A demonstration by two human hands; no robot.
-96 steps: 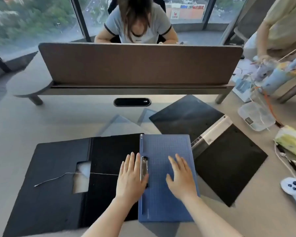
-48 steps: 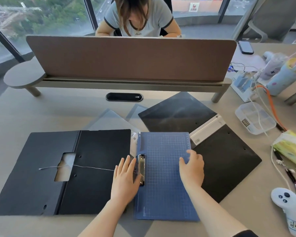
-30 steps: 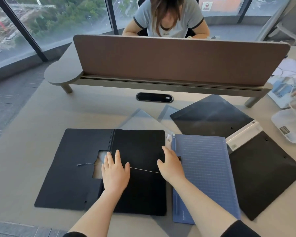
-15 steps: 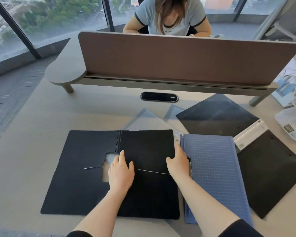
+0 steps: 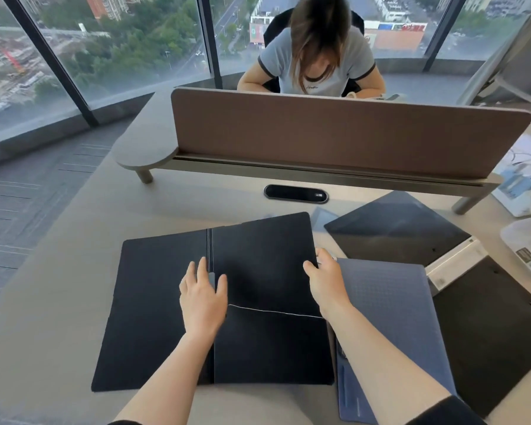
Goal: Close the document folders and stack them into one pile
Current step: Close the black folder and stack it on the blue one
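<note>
A black document folder [image 5: 154,308] lies open on the desk in front of me. My left hand [image 5: 203,297] presses flat near its spine, fingers apart. My right hand [image 5: 325,279] grips the right cover's outer edge, and that cover is raised off the desk. A thin elastic cord [image 5: 273,311] runs across the raised cover. To the right lies a closed blue folder [image 5: 390,314], partly under my right forearm. Behind it another black folder [image 5: 405,228] with a white spine lies open at an angle.
A brown desk divider [image 5: 334,133] on a raised shelf stands across the back, with a person seated behind it. A clear plastic box [image 5: 528,243] and cables sit at the far right. The desk's left edge drops to the floor.
My right hand has taken the black folder's right cover by its edge and lifted it. My left hand slid up along the spine. The cut-out in the left cover is now hidden.
</note>
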